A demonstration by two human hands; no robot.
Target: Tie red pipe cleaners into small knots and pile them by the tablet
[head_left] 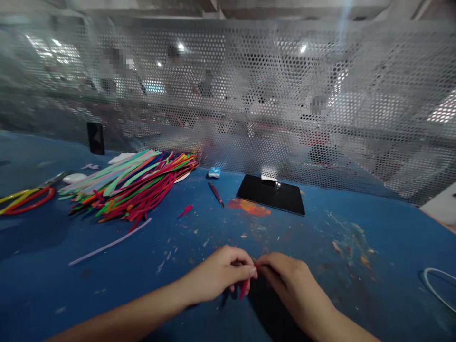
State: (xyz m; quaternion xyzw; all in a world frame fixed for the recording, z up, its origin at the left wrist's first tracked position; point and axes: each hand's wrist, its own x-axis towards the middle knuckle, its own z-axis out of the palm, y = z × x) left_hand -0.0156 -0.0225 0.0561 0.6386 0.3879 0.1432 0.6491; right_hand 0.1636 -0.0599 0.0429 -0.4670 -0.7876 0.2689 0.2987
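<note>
Above the near part of the blue table [171, 285], my left hand [228, 273] pinches a short red pipe cleaner [244, 289], whose end hangs below the fingers. My right hand [287, 275] meets it fingertip to fingertip and closes on the same red piece; much of it is hidden between the fingers. Farther off lies a small red twisted pipe-cleaner shape [185, 210]. To the left is a large heap of coloured pipe cleaners [142, 185], with a single lilac pipe cleaner [110, 243] in front of it.
Yellow-and-orange-handled scissors [32, 197] lie at the far left, and a phone [96, 138] leans on the perforated metal screen [249, 95]. A black tablet [270, 194], a dark pen-like tool [216, 195] and a small blue-and-white packet [214, 173] lie ahead. A white cable [436, 287] curls at right.
</note>
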